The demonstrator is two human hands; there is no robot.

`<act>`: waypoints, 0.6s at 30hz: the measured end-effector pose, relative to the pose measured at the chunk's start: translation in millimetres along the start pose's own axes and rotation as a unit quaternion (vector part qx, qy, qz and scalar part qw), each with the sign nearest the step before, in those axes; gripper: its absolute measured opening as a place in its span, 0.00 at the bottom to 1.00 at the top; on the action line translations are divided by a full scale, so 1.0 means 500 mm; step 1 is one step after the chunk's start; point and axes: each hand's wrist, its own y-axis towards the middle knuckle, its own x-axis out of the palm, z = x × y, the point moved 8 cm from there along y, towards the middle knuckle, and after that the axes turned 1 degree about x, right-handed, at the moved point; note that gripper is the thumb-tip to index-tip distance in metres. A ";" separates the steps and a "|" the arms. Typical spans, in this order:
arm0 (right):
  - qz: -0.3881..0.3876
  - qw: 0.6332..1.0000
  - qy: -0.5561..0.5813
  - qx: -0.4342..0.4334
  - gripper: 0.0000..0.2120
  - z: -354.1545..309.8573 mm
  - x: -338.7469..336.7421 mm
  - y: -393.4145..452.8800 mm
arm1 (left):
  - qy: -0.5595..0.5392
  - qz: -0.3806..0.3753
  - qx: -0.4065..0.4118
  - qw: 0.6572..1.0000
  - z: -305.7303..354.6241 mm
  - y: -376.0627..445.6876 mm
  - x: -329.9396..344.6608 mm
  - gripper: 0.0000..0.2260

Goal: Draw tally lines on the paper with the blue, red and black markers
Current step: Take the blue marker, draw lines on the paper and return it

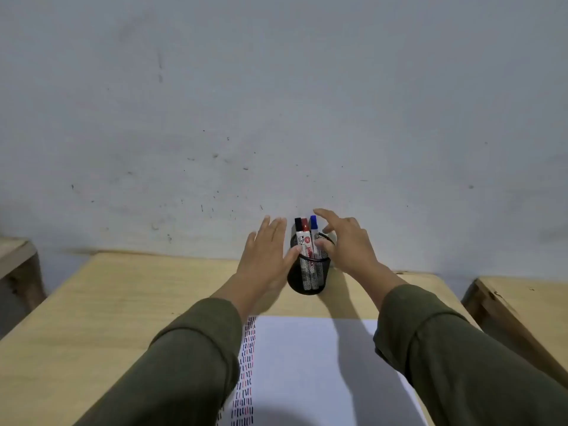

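A black mesh pen cup (pixel 309 276) stands at the far edge of the wooden desk, against the wall. Three markers stand in it: the black marker (pixel 298 225), the red marker (pixel 305 232) and the blue marker (pixel 313 226). My left hand (pixel 264 256) is flat and open just left of the cup, its thumb touching the rim. My right hand (pixel 345 241) hovers open at the cup's right, fingers curved over the blue marker, thumb near the rim. The white paper (pixel 310 364) lies in front of me, with columns of blue, red and black tally lines along its left edge.
The desk (pixel 123 302) is light wood and ends at a grey, stained wall (pixel 276 103). Another wooden desk (pixel 522 305) stands to the right and a wooden piece (pixel 15 256) to the left. My sleeves cover part of the paper.
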 end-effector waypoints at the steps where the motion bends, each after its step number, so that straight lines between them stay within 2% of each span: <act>1: -0.004 1.000 0.001 0.003 0.28 0.002 0.002 0.003 | 0.000 0.000 0.001 1.000 0.000 0.003 0.003 0.29; 9: -0.017 1.000 -0.023 -0.012 0.27 0.024 0.029 0.039 | -0.017 -0.020 0.032 0.999 -0.008 0.013 0.034 0.28; 18: 0.006 0.998 0.069 0.011 0.23 0.025 0.038 0.032 | -0.046 -0.013 0.036 0.998 0.004 0.007 0.030 0.26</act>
